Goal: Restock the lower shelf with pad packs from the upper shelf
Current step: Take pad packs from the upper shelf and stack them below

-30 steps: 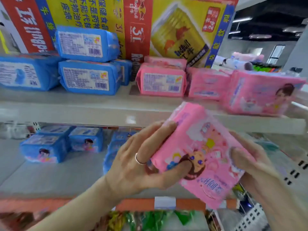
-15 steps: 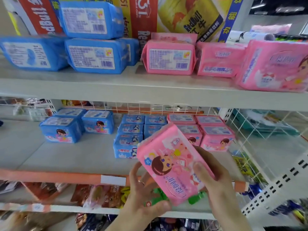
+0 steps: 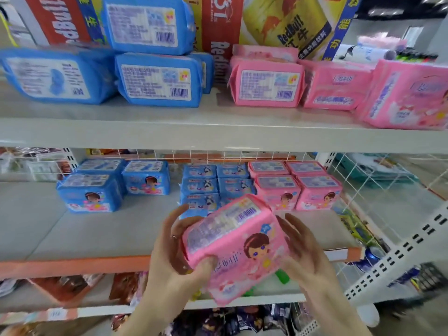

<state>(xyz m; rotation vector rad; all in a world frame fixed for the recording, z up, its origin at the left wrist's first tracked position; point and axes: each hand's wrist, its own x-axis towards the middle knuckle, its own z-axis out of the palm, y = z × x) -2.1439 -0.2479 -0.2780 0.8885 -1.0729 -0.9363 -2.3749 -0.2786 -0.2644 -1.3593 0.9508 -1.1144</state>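
Observation:
I hold a pink pad pack (image 3: pixel 235 248) with a cartoon girl on its front, in front of the lower shelf's edge. My left hand (image 3: pixel 174 248) grips its left end, thumb under the front. My right hand (image 3: pixel 300 253) rests against its right end. On the lower shelf (image 3: pixel 97 234) stand blue packs (image 3: pixel 89 192), smaller blue packs (image 3: pixel 201 187) and pink packs (image 3: pixel 298 187) in rows. The upper shelf (image 3: pixel 218 127) carries large blue packs (image 3: pixel 155 78) on the left and pink packs (image 3: pixel 266 83) on the right.
White wire mesh (image 3: pixel 378 187) closes the lower shelf's right side and back. An orange price strip (image 3: pixel 72 264) runs along the shelf's front edge. Red Bull cartons (image 3: pixel 278 20) stand behind the upper packs. Snack bags (image 3: pixel 72 287) fill the shelf below.
The pack has turned in my hands so its barcode face points up and the cartoon front faces me. My view has dropped to take in the lower shelf.

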